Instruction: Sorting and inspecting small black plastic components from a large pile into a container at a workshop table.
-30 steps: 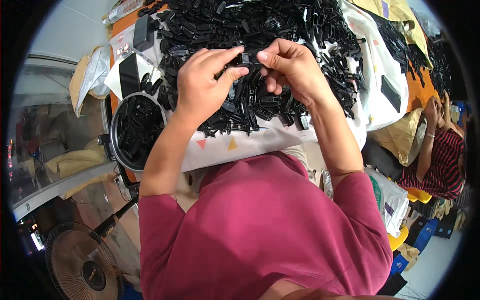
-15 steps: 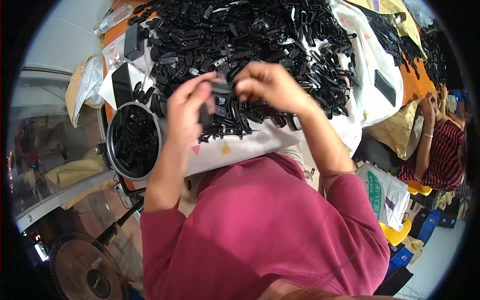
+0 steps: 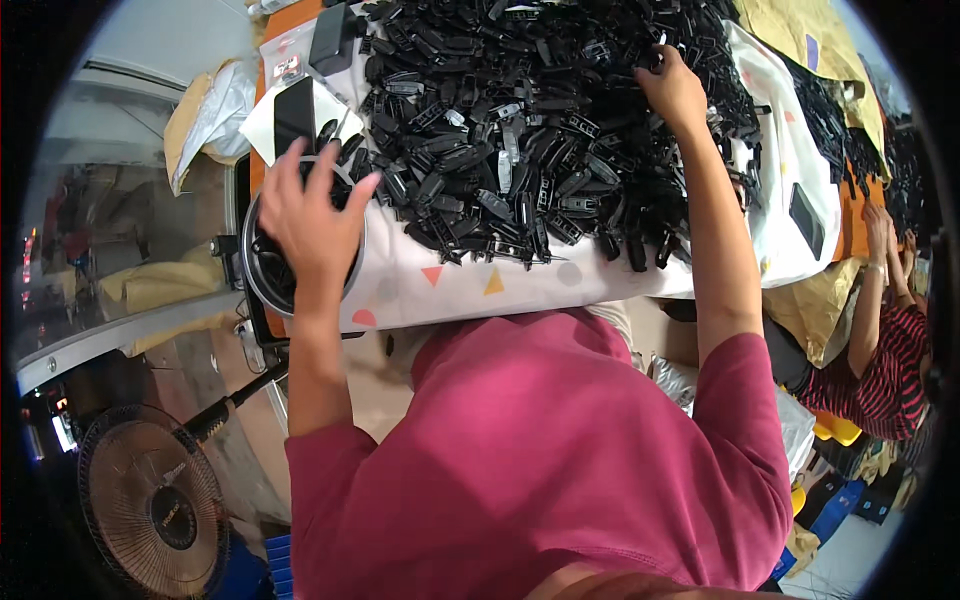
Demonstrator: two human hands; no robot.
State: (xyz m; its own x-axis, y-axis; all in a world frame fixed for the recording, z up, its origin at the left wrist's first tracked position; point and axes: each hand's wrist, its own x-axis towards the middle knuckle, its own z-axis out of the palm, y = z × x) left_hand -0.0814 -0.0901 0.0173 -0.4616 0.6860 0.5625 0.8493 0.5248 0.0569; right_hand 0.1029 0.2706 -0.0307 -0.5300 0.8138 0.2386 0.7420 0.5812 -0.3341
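My left hand (image 3: 315, 220) is open, its fingers spread over the round grey-rimmed bucket (image 3: 357, 255) at the left. Black pieces inside the bucket show only partly beneath it. A broad pile of small, elongated black plastic parts (image 3: 500, 170) covers the table in front of me. At the pile's far right, my right hand (image 3: 678, 92) has its thumb and forefinger curled about a black plastic part (image 3: 657, 66), largely hidden by the fingers.
Beside the bucket lie a dark phone-like slab (image 3: 294, 112) and a black box (image 3: 332, 40). Another dark slab (image 3: 806, 222) rests on the white cloth at right. A fan (image 3: 155, 510) stands lower left; a co-worker in a striped top (image 3: 885, 360) sits at far right.
My hands were together over the pile's near part with a dark piece between them. The left has moved left over the bucket, empty and spread; the right has reached to the far right.
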